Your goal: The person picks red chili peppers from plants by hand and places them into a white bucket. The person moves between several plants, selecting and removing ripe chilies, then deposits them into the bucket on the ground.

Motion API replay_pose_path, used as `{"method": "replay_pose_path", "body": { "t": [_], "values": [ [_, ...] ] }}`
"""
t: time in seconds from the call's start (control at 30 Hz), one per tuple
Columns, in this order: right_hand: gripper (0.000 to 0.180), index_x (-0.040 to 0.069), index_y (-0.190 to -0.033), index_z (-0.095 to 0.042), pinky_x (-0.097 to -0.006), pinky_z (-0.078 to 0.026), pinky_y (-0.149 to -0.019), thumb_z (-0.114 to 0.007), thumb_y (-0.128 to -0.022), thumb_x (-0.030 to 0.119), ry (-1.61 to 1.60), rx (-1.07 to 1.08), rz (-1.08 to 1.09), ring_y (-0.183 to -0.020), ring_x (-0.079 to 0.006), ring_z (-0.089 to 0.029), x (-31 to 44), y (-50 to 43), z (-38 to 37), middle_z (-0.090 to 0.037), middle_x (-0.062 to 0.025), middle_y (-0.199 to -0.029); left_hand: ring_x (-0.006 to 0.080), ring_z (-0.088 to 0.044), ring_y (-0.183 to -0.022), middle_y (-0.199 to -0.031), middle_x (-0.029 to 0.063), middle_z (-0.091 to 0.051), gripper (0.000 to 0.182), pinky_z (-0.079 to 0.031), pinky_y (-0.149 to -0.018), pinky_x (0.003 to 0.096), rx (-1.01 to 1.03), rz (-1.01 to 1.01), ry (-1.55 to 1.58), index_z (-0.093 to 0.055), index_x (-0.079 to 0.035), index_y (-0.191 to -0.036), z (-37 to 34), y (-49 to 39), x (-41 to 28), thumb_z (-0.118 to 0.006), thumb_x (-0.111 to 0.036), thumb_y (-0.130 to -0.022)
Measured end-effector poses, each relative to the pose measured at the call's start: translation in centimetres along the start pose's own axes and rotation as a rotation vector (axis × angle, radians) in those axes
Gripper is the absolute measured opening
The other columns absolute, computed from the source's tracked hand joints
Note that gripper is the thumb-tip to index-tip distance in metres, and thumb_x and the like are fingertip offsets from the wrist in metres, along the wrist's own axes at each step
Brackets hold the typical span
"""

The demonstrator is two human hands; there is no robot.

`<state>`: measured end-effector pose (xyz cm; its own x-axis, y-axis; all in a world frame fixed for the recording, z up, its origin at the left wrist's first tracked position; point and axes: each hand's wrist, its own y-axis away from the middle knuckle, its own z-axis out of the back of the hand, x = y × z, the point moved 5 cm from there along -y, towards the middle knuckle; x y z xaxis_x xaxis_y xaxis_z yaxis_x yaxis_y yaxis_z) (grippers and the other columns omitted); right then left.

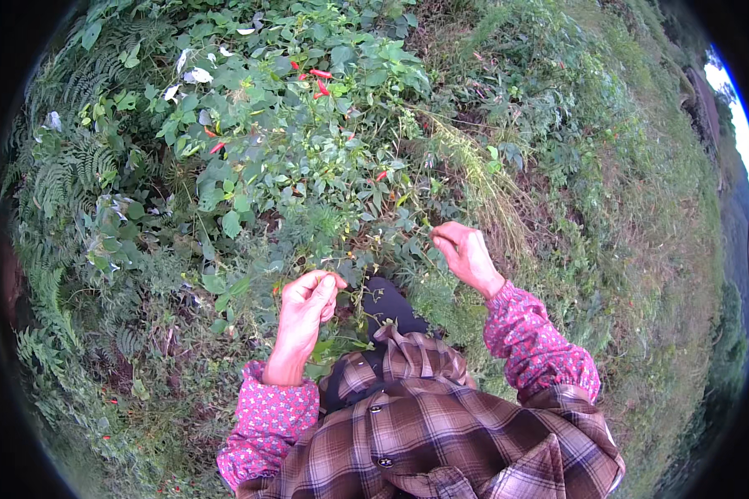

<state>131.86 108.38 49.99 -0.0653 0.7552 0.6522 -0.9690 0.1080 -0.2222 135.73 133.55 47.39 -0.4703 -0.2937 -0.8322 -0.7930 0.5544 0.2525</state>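
My left hand (307,312) is raised low in front of me, thumb and fingertips pinched together beside the leafy plants; whether something thin is between them cannot be made out. To the right and a little higher, my right hand (467,254) has its thumb and forefinger together at a green stem or leaf tip. Beyond both hands grows a chili pepper plant (312,150). Red chili peppers (322,87) show near its top, another red chili (217,148) hangs at its left, and one more red chili (381,176) lies closer to my right hand.
Fern fronds (93,156) grow thickly on the left. Pale dry grass stalks (484,174) lean down beyond my right hand. A grassy slope (655,206) stretches along the right. My dark-clad leg (390,305) stands among the plants between my hands.
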Motion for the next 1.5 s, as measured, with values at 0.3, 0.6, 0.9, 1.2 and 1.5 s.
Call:
{"method": "replay_pose_path", "body": {
  "t": [0.3, 0.6, 0.9, 1.2, 1.5],
  "values": [
    [0.037, -0.002, -0.102, -0.057, -0.0377, -0.048, -0.072, -0.063, -0.067, 0.010, 0.018, 0.238, -0.200, -0.081, -0.0364, -0.059, -14.7, -13.7, -11.1, -0.060, -0.0234, -0.086, 0.0073, -0.051, -0.058, -0.074, 0.0015, -0.062, 0.021, -0.043, -0.053, 0.0239, -0.234, -0.056, -0.870, -0.063, 0.001, -0.095, 2.2, -22.3, 7.1, -0.057, -0.014, -0.081],
    [0.021, -0.003, -0.084, -0.061, -0.0418, -0.046, -0.066, -0.055, -0.065, 0.002, -0.182, 0.214, -0.080, -0.074, -0.0392, -0.057, -15.7, -14.9, -12.0, -0.059, -0.0231, -0.079, 0.0092, -0.053, -0.060, -0.066, 0.0029, -0.060, 0.026, -0.042, -0.054, 0.0267, -0.169, 0.334, -0.912, -0.061, 0.001, -0.077, 1.1, -28.5, 10.5, -0.067, -0.024, -0.073],
    [0.023, -0.002, -0.087, -0.057, -0.0438, -0.047, -0.073, -0.055, -0.065, 0.002, -0.168, 0.174, -0.247, -0.080, -0.0395, -0.057, -15.1, -16.8, -12.6, -0.058, -0.0248, -0.081, 0.0314, -0.061, -0.079, -0.078, 0.0179, -0.062, 0.027, -0.046, -0.072, 0.0387, -0.126, 0.491, -1.069, -0.062, -0.005, -0.080, 1.2, -29.8, 9.0, -0.055, -0.030, -0.073],
    [0.023, -0.006, -0.091, -0.061, -0.0310, -0.048, -0.062, -0.055, -0.072, 0.006, -0.584, 0.350, -0.831, -0.066, -0.0209, -0.061, -19.2, -14.4, -18.4, -0.062, -0.0156, -0.074, 0.0342, -0.052, -0.102, -0.110, 0.0237, -0.053, 0.039, -0.041, -0.085, 0.0390, -0.251, 0.503, -1.430, -0.056, -0.003, -0.101, 8.1, -27.9, 12.8, -0.048, -0.035, -0.079],
    [0.024, -0.001, -0.094, -0.062, -0.0340, -0.050, -0.063, -0.055, -0.071, 0.006, -0.118, 0.314, -0.282, -0.063, -0.0254, -0.063, -18.7, -17.4, -11.6, -0.062, -0.0194, -0.079, 0.0089, -0.031, -0.048, -0.055, -0.0025, -0.034, 0.014, -0.027, -0.044, 0.0223, 0.055, 0.374, 0.293, -0.051, -0.006, -0.092, 2.6, -19.3, 0.8, -0.046, -0.020, -0.090]
  ]
}}
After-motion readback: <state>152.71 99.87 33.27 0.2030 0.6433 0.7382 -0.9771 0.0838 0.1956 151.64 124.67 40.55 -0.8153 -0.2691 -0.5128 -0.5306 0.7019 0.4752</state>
